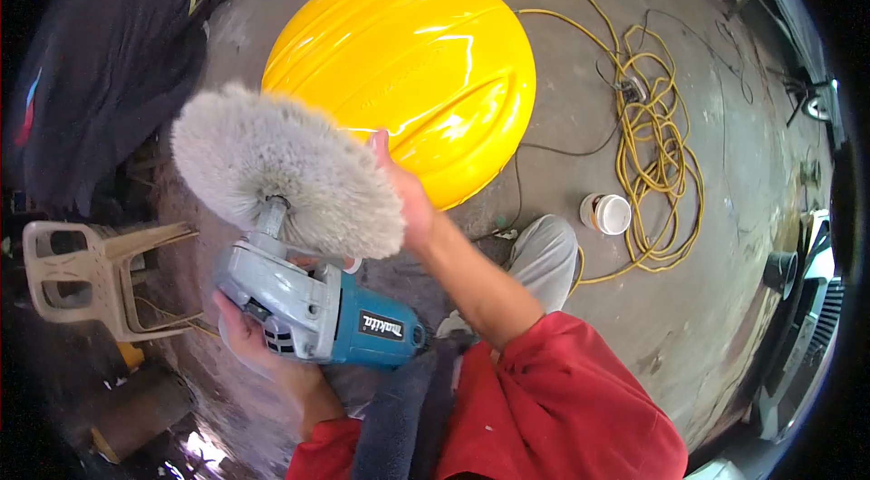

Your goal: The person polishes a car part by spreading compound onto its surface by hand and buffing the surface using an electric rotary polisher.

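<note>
A teal and grey Makita polisher (376,321) is tilted in front of me, its fluffy grey wool polishing pad (272,172) facing up and away. My left hand (254,344) is wrapped round the metal gear housing from below. At the pad's right edge, my right hand (412,203) grips the pad, thumb pointing up; its other fingers are hidden behind the wool. Beyond the pad rests a large glossy yellow domed shell (426,63) with ridges and faint raised lettering. The pad covers the shell's lower left edge.
Yellow cable (666,163) lies coiled on the concrete floor at right. A white tub (605,213) stands beside it. A beige plastic chair (77,281) is at left, below dark draped cloth (109,54). A dark cloth (394,426) hangs against my red top.
</note>
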The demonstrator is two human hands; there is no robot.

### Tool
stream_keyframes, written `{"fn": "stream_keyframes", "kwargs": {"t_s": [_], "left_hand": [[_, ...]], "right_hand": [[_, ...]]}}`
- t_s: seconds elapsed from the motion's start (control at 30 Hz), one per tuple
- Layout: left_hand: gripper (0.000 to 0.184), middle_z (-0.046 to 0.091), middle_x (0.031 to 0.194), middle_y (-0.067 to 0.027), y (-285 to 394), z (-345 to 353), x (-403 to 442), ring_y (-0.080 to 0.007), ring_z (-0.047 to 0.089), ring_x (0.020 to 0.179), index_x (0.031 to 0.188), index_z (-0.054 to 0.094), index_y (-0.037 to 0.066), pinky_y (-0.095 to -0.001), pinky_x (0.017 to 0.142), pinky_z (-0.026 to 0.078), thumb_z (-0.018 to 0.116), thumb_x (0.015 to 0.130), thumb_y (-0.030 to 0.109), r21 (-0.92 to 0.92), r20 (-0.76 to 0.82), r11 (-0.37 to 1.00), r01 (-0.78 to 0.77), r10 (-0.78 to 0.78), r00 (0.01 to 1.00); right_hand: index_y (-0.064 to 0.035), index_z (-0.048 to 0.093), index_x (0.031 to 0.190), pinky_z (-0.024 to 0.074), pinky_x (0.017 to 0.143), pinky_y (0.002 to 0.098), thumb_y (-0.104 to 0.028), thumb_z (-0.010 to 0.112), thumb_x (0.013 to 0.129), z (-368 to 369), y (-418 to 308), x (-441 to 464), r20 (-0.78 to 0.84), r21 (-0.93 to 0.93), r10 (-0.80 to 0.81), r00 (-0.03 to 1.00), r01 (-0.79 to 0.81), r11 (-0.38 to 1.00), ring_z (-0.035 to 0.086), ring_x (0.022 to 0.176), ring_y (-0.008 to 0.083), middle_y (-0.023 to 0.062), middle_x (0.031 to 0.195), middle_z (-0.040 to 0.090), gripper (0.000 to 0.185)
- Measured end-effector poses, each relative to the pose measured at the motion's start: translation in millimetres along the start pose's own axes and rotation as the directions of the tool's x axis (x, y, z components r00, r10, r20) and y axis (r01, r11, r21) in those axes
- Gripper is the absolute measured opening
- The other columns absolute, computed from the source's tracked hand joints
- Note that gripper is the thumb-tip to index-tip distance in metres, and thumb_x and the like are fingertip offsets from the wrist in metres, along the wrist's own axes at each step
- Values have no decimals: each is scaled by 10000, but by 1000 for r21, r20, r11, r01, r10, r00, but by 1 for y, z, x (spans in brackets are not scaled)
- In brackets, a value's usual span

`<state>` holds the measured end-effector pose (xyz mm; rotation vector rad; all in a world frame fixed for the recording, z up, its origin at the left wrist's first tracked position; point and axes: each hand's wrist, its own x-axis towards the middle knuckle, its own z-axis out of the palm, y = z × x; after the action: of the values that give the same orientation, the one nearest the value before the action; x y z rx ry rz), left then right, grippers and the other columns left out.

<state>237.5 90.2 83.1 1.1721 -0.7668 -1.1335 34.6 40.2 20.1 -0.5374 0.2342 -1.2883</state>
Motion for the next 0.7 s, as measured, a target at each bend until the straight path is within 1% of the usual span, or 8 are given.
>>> {"fn": "stream_keyframes", "kwargs": {"t_s": [0.17,0.27,0.33,0.43,0.53,0.57,0.67,0.7], "left_hand": [[577,635,1094,-232,-18,14,-1,-357,668,936,1377,448,28,-456,808,579,374,1008,465,-12,-46,989,146,-147,988],[573,639,1097,-227,-47,-8,-9,-370,670,917,1372,459,59,-459,779,585,366,1000,485,-158,16,921,356,-358,934],[617,636,1104,-234,-54,-3,-22,-366,669,919,1365,457,40,-451,775,586,368,988,519,-132,105,904,407,-396,912],[593,674,1003,-199,-59,-8,-27,-312,685,830,1242,549,17,-410,724,583,385,986,527,-46,2,910,411,-412,911],[580,667,1051,-196,-47,24,-40,-298,688,855,1224,564,9,-403,711,581,400,989,513,83,-97,963,255,-247,964],[587,619,1204,-192,-64,-27,-20,-298,658,1018,1296,528,-2,-424,830,560,435,989,489,48,84,942,333,-336,938],[592,568,1313,-160,-59,19,-15,-294,583,1174,1349,485,-17,-434,984,484,471,988,452,-89,-57,922,376,-382,923],[602,561,1333,-133,-63,32,-14,-277,550,1218,1371,474,1,-424,1030,442,487,984,463,-79,-125,917,392,-399,908]], "right_hand": [[-6,249,1513,256,1162,397,-581,346,996,-13,26,-62,2,83,-222,975,221,972,308,1422,253,141,1548,319,778],[-13,348,1476,314,1128,381,-609,391,972,-30,10,-53,-85,118,-13,996,23,993,393,1368,251,146,1495,405,781],[-31,453,1425,383,1066,365,-599,421,969,-26,-27,-18,-9,331,428,904,-401,854,501,1263,243,136,1399,521,729],[-54,539,1362,440,994,363,-546,444,983,-32,8,-33,-244,344,299,923,-206,916,581,1125,223,126,1279,614,628],[-33,525,1369,437,1004,355,-360,498,1013,-57,37,-112,-261,-95,164,951,-194,976,570,1138,195,115,1272,619,484],[-18,526,1363,428,1021,347,-308,512,1017,-64,36,-141,-213,-255,174,961,-227,940,564,1152,187,107,1274,621,452],[0,403,1446,409,1050,353,-188,560,985,-63,33,-203,-122,-271,390,912,-409,871,572,1178,212,130,1290,613,522],[-28,315,1488,432,1021,377,-250,632,938,-46,32,-219,-189,-512,224,956,-290,808,597,1152,269,160,1250,633,672]]}}
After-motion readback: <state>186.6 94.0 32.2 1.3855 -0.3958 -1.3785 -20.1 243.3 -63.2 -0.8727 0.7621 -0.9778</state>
